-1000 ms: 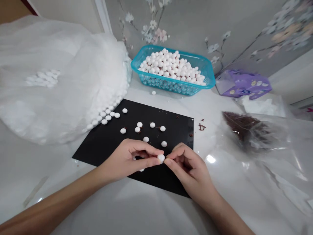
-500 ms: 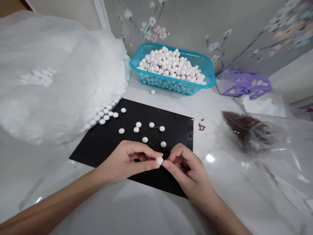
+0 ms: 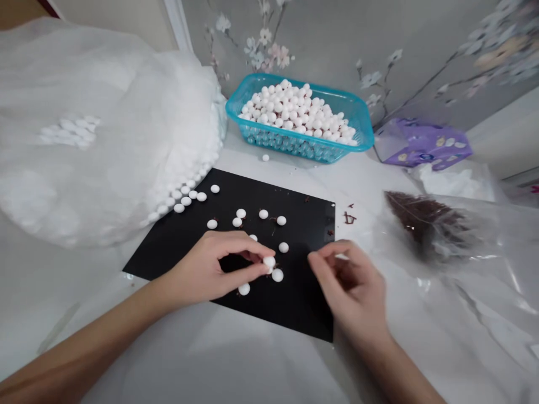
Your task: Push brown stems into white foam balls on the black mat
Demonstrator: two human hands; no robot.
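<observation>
My left hand pinches a small white ball between thumb and fingertips, just above the black sheet. Right below that ball lies another white ball, and a further one sits under my left thumb. Several more, some with thin brown bits at their sides, are scattered across the sheet. At the sheet's right edge, apart from the left, is my right hand. Its thumb and forefinger are pressed together; whether anything is between them is too small to see.
Behind the sheet stands a blue plastic basket heaped with white balls. A large translucent bag of balls fills the left. To the right are a clear bag of brown pieces and a purple pack. Loose brown bits lie beside the sheet.
My right hand has moved away to the right from the ball in my left hand. Two balls on the sheet near my left fingers now show.
</observation>
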